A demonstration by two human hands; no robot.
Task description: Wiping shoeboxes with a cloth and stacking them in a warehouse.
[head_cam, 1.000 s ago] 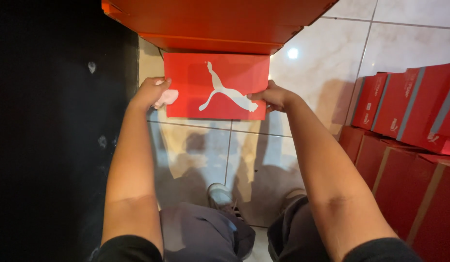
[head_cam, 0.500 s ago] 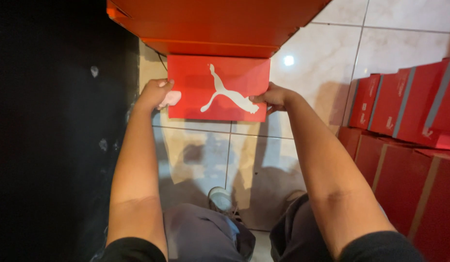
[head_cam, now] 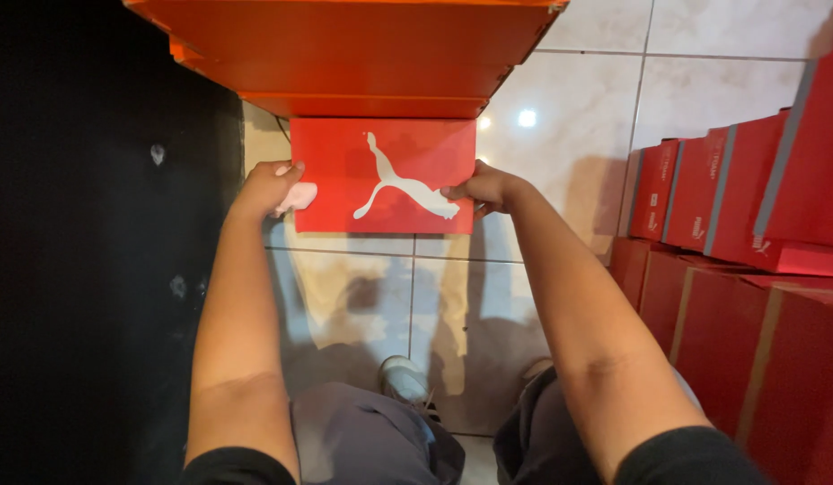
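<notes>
The red box (head_cam: pixel 382 175) is sitting slightly lower and nearer than a second ago, less of it tucked under the orange boxes (head_cam: pixel 344 54). Both hands, left (head_cam: pixel 265 189) and right (head_cam: pixel 484 187), are riding back with it.

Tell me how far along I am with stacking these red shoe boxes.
Already done: rows of red boxes stand stacked at the right, and orange boxes are piled ahead. In hand: the left hand and right hand grip the two ends of a red box with a white animal logo, its far edge under the orange pile. Left: this box is not yet released; how many more remain cannot be told.
</notes>
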